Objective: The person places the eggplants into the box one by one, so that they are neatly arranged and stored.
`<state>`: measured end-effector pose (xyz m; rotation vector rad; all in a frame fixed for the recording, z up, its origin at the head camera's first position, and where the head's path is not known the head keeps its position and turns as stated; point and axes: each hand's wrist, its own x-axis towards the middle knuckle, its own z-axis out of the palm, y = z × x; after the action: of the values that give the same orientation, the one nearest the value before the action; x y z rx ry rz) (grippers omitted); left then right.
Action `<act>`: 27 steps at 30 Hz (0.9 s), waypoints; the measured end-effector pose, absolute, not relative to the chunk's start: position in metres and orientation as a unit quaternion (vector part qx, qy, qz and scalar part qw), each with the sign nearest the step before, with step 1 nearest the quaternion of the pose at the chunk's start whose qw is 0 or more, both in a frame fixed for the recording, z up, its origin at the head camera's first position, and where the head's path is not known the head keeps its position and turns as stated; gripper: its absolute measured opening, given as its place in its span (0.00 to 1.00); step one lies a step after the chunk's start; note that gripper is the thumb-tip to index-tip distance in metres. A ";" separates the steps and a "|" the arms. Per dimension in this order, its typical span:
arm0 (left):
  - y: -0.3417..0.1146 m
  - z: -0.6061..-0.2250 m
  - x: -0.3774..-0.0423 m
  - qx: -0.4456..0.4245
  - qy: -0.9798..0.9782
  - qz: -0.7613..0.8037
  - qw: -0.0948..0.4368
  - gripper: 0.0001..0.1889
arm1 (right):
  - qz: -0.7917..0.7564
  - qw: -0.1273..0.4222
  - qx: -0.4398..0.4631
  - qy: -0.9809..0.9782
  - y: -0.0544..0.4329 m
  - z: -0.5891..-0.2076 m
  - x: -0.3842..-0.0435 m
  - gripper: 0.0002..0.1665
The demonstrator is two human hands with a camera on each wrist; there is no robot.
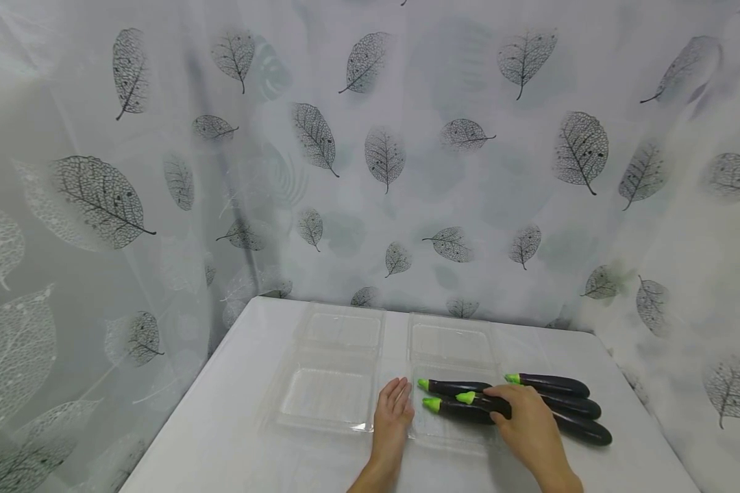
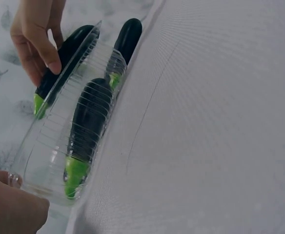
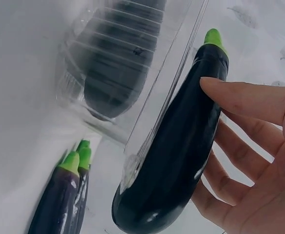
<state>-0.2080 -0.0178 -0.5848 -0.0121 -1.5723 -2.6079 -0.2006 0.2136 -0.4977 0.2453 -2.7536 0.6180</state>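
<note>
My right hand [image 1: 530,428] grips a dark eggplant [image 3: 174,146] with a green stem end, thumb on one side and fingers on the other. It is held over a transparent plastic container [image 2: 40,156], along the rim in the right wrist view. Two more eggplants, one of them the lower eggplant [image 1: 469,412], lie side by side in that container's near half, stems toward the left. My left hand [image 1: 391,418] rests at the container's left edge, fingers fairly straight. In the left wrist view it touches the container's corner, and its fingertips are partly hidden.
Three loose eggplants [image 1: 582,428] lie on the white table [image 1: 222,424] to the right of the container, partly behind my right hand. A second transparent container [image 1: 328,397] stands open on the left. A leaf-patterned curtain [image 1: 382,226] hangs behind the table and along both sides.
</note>
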 end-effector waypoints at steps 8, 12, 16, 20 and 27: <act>-0.017 -0.585 -0.209 0.000 -0.513 -0.857 0.050 0.34 | 0.219 0.167 0.094 -0.957 0.208 -0.499 -0.203 0.26; -0.017 -0.585 -0.209 0.005 -0.515 -0.856 0.048 0.33 | 0.217 0.145 0.084 -0.962 0.204 -0.499 -0.204 0.25; -0.018 -0.584 -0.208 0.009 -0.518 -0.854 0.046 0.33 | 0.216 0.135 0.083 -0.963 0.201 -0.499 -0.206 0.25; -0.018 -0.583 -0.207 0.011 -0.514 -0.856 0.048 0.33 | 0.218 0.147 0.097 -0.960 0.199 -0.499 -0.207 0.25; -0.018 -0.582 -0.207 0.008 -0.512 -0.858 0.044 0.34 | 0.222 0.157 0.110 -0.956 0.195 -0.500 -0.209 0.25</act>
<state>-0.2072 -0.0181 -0.5820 0.0258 -1.5657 -2.6222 -0.2094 0.1945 -0.5000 0.3156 -2.7349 0.6356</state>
